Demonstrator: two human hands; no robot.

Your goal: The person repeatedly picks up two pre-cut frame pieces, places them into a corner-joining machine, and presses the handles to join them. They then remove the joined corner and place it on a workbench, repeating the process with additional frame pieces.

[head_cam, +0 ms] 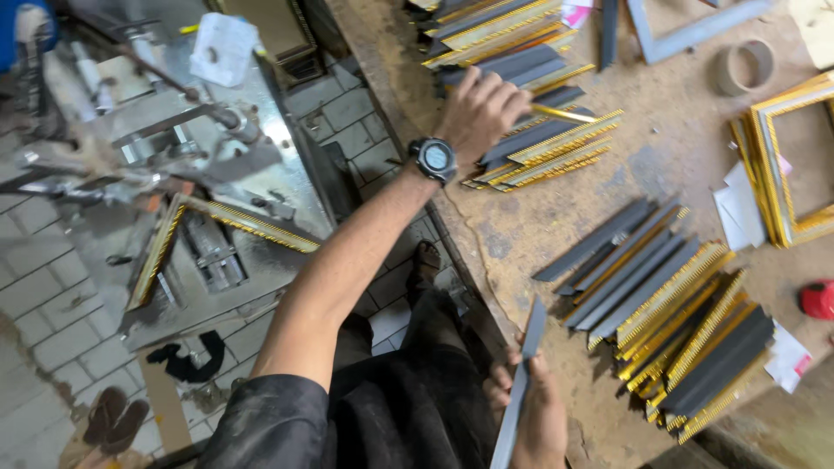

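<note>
At the upper middle of the frame, the left hand (pixel 479 111) rests palm-down with fingers curled on a stack of gold-edged moulding strips (pixel 547 143) on the workbench (pixel 556 217). At the bottom centre, the right hand (pixel 532 408) grips a single grey strip (pixel 519 391) standing nearly upright, just left of a second pile of strips (pixel 678 321).

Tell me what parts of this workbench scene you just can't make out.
Head view only:
- Left hand: fingertips buried in the stack of frame strips, so the grip is unclear.
- Right hand: cut off by the bottom edge, as is the grey strip it holds.
- Metal machine at left: motion-blurred.
- Assembled gold frame: cut by the right edge.
</note>
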